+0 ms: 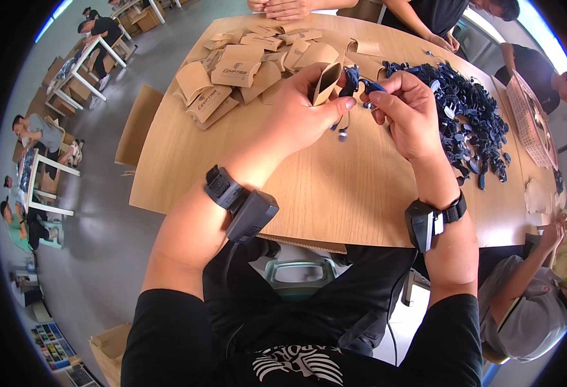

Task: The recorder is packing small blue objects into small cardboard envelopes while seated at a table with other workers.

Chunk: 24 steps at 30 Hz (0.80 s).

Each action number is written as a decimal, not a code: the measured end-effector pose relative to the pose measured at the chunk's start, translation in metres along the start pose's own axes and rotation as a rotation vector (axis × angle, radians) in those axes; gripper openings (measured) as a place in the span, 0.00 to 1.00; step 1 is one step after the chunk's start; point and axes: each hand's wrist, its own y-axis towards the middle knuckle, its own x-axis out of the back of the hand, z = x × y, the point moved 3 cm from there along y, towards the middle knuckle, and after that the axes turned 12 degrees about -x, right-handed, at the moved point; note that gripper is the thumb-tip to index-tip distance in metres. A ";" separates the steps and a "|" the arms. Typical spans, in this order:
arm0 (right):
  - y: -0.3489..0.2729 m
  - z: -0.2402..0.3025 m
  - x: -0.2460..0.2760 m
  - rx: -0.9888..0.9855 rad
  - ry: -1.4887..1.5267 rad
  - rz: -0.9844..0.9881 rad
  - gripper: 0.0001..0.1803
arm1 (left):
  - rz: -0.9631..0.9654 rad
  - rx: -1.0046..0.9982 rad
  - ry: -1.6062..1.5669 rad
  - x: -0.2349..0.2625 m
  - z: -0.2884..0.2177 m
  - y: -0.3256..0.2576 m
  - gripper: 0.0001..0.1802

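Left hand (304,116), upper middle of the frame: grip closed on a tan cardboard pillow-shaped box (327,84), fingers behind, thumb in front, its end gaping upward. Right hand (413,115), just right of that: thumb and fingers pinched on a small dark-blue piece (375,88). A dark-blue corded bundle (351,79) sits between the hands, right beside the box; can't tell if it's one item with the pinched piece. A thin cord hangs below the left thumb with a small shiny tip (342,135). Both hands are above the light wood-grain desk (335,200). Handling, my read: box is very light, thin springy card, dry and not slippery, but creases if squeezed flat; best held lightly by its two long edges near the mouth, so it bows and the end stays wide. Dark-blue stuff likely light too, body fairly firm, cords limp and prone to snagging; take it by the body, not the cord, and gather the loose tip. Cord joints probably the fragile bit, so no pulling. Stock: overlapping heap of tan pillow boxes (237,66) upper left of centre; tangled mound of dark-blue corded pieces (473,122) upper right, near the right hand. Pale perforated plastic basket (533,122) at far right, past the mound.
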 end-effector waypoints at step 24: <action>-0.001 -0.003 -0.006 0.035 -0.090 -0.028 0.06 | 0.010 0.080 -0.279 -0.003 0.002 0.000 0.07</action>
